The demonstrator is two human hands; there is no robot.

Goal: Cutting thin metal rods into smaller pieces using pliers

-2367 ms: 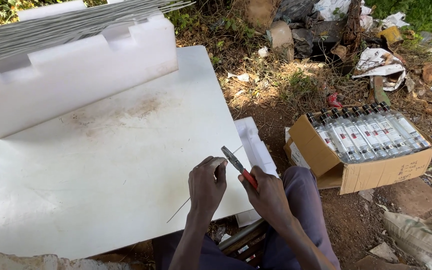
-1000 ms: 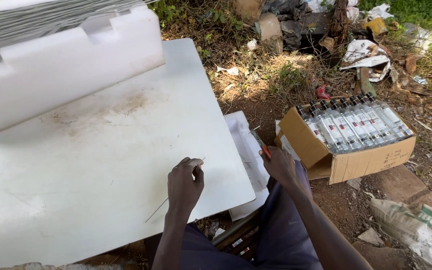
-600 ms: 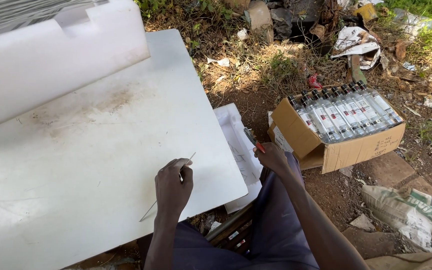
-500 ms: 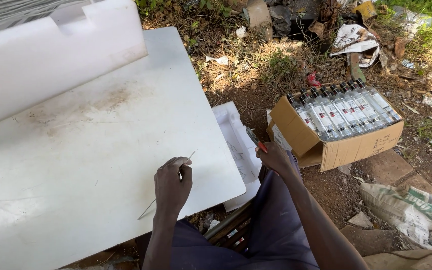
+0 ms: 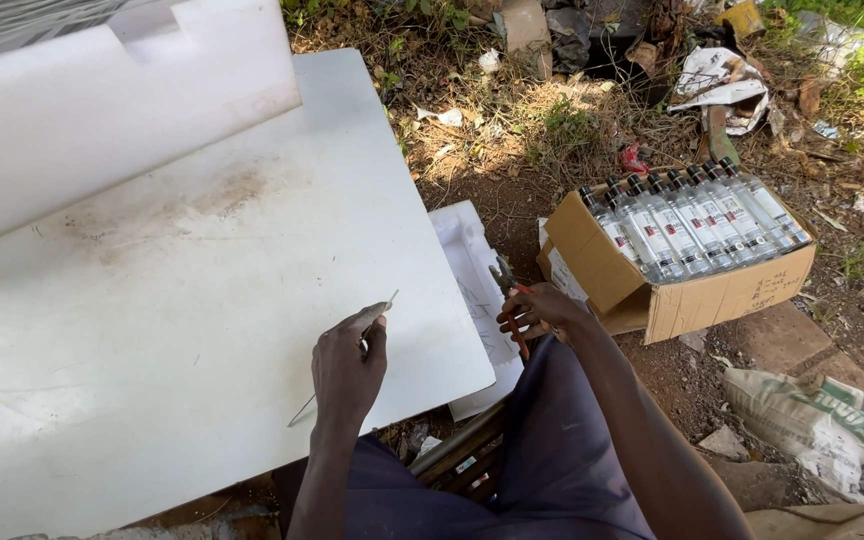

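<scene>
A thick white foam block [image 5: 102, 110] with notched edges fills the upper left of the frame; below it a broad, flat white foam board [image 5: 182, 300] spreads over the left half, its matte face smudged with brownish stains and fine scratches; at lower centre the left hand [image 5: 347, 372] rests on the board, fingers pinched around a thin, straight metal wire [image 5: 377, 312] that runs diagonally under the palm, one end poking up past the fingertips, the other trailing toward the lower left; just right of the board's edge lies a smaller moulded white foam piece [image 5: 467, 260]; right of centre the right hand [image 5: 537, 310] is clenched on red-handled pliers [image 5: 508, 290], their dark metal tips pointing up; in the right half an open brown cardboard box [image 5: 722, 295] holds rows of clear bottles [image 5: 692, 215] with dark caps; the ground is bare reddish earth with dry leaves, scraps of paper, grass at the top and a woven sack [image 5: 822, 420] at lower right.
</scene>
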